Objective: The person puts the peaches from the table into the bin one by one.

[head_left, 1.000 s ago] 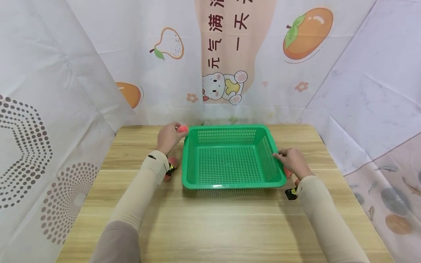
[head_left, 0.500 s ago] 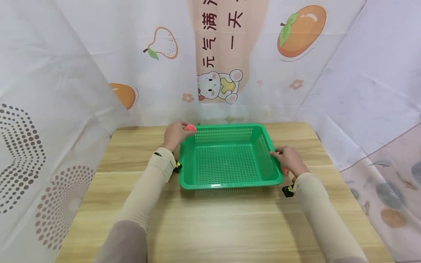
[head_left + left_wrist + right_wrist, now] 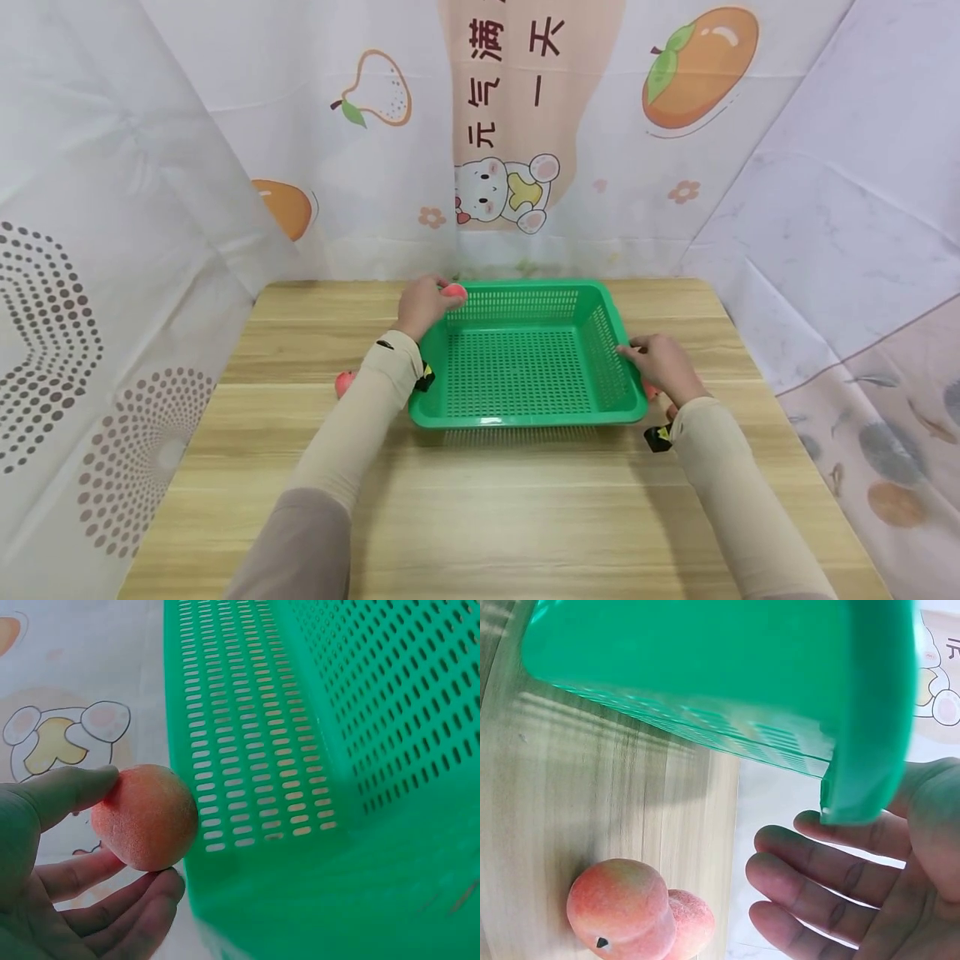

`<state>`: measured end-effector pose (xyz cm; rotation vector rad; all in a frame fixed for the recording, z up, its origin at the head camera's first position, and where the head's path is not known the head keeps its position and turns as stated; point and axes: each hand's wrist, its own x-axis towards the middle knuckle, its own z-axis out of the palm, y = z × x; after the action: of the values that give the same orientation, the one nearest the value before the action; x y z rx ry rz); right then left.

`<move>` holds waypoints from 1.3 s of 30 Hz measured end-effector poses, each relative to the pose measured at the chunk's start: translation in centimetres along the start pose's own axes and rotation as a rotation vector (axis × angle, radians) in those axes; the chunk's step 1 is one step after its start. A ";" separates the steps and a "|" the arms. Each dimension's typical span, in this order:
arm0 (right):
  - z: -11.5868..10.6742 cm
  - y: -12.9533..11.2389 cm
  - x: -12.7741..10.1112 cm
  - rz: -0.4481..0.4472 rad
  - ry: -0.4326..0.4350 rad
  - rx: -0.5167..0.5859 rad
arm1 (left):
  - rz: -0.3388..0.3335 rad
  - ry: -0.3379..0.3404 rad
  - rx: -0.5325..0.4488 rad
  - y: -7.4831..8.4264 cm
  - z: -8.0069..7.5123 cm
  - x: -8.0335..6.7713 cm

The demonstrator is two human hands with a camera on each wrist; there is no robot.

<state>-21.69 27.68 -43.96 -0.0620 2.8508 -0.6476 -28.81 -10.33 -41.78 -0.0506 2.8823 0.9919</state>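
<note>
- The left hand (image 3: 422,307) pinches a peach (image 3: 146,817) between thumb and fingers, right at the far-left corner of the basket (image 3: 525,412). The fruit sits level with the rim, just outside the wall in the wrist view, so it looks poised to go over the edge.
- The right hand (image 3: 662,367) has the basket's right rim between thumb and fingers (image 3: 810,859). The grip is loose, the fingers only half curled beneath the lip, and it seems meant to steady the basket — in the right wrist view that side looks raised off the desk (image 3: 525,517).
- Two more peaches (image 3: 634,911) lie touching each other on the desk under the right hand, close at hand for picking.
- Another peach (image 3: 344,383) rests on the desk left of the left forearm, near the basket.
- From the head view the pair at the right is almost wholly hidden by the hand and rim — only a sliver of red shows.
- The basket holds nothing that I can see, though its near inside wall is not visible.
</note>
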 end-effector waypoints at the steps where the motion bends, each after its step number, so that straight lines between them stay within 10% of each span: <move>1: 0.0 0.0 0.0 0.000 0.002 0.002 | -0.001 -0.005 -0.001 0.1 0.1 0.1; 39: 0.3 0.1 -0.3 0.001 -0.032 0.050 | 0.011 -0.188 0.223 0.6 5.8 1.2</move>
<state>-21.34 27.70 -44.18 -0.0628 2.8027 -0.7110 -29.63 -6.29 -46.09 0.0706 2.8004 0.6333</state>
